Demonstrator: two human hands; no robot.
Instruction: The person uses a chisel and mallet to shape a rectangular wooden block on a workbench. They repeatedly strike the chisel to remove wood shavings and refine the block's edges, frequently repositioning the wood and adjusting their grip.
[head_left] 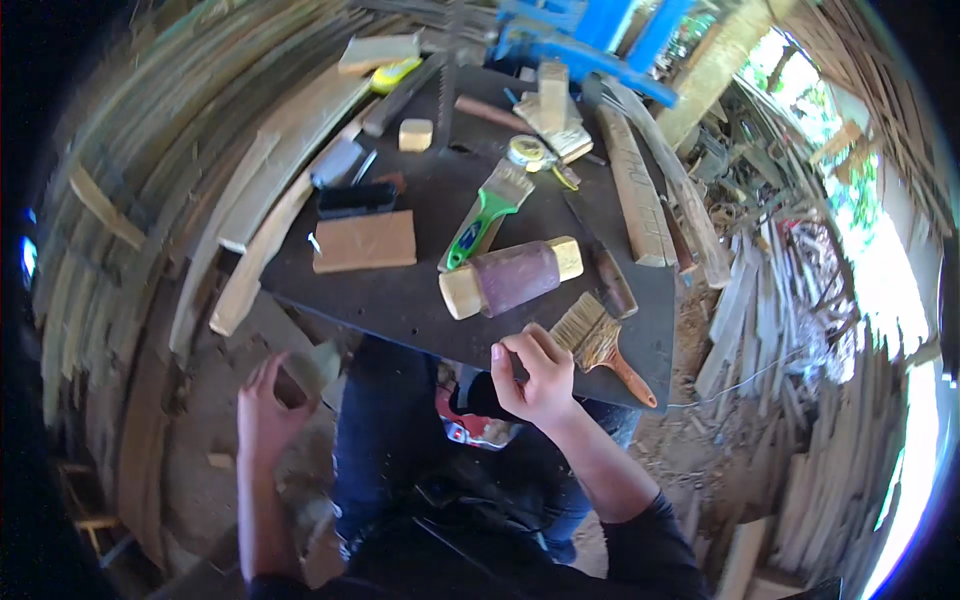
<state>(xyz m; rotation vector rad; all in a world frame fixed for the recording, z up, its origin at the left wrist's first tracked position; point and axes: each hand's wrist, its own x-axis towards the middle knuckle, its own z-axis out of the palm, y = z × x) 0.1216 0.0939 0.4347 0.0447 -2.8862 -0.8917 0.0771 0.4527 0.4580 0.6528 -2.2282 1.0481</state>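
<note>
1. Two bare hands in the shot, neither one on the tabletop gear as far as anyone can see. The left hand [272, 412] hangs low, off the left front corner of the dark table [400, 300]. Fingers and thumb are curved round into a loose ring.
2. Something dull brown and grey shows in and beside that curl — can't tell if it's a held piece or just the background, so no call on that grip.
3. The right hand [537, 378] is up near the front edge, thumb and fingers half curled with a gap between. Nothing visible in it.
4. Closest stuff to the right hand: a pale wood block with a purple-brown wrap [518, 278], lying slantwise just beyond it, both bare ends poking out. Just to the right is a wide brush with an orange-brown handle [600, 345], bristles pointing up and left, handle toward the table's right front corner.
5. Past the block sits a green-handled brush [490, 212], and right of it a wooden-handled tool [612, 280].
6. Left side of the table: a flat tan block [365, 242] with a black case [357, 199] behind it — plus a tape measure [530, 152] farther back.
</note>
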